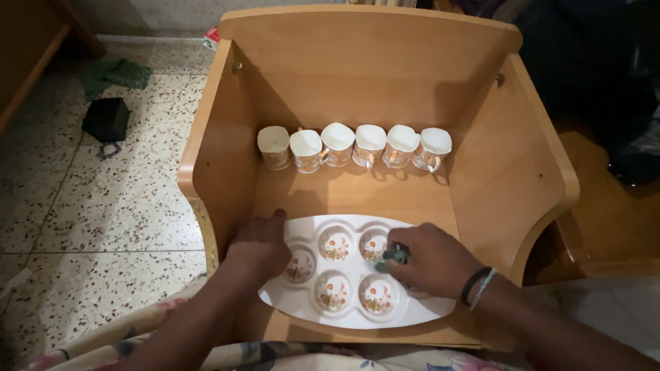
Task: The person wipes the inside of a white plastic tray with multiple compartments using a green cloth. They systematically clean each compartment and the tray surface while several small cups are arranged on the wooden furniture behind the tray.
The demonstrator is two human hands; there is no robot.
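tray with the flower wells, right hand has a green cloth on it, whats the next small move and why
Probably slide the cloth on to the next well. The right hand presses it at a well on the tray, the left hand steadies the left edge, and several more wells lie open.

Glossy white tray [295, 306], smooth wooden seat [357, 192]

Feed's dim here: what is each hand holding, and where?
Right hand pinches a small dark green cloth in its fingertips; left hand rests on the white tray's left edge.
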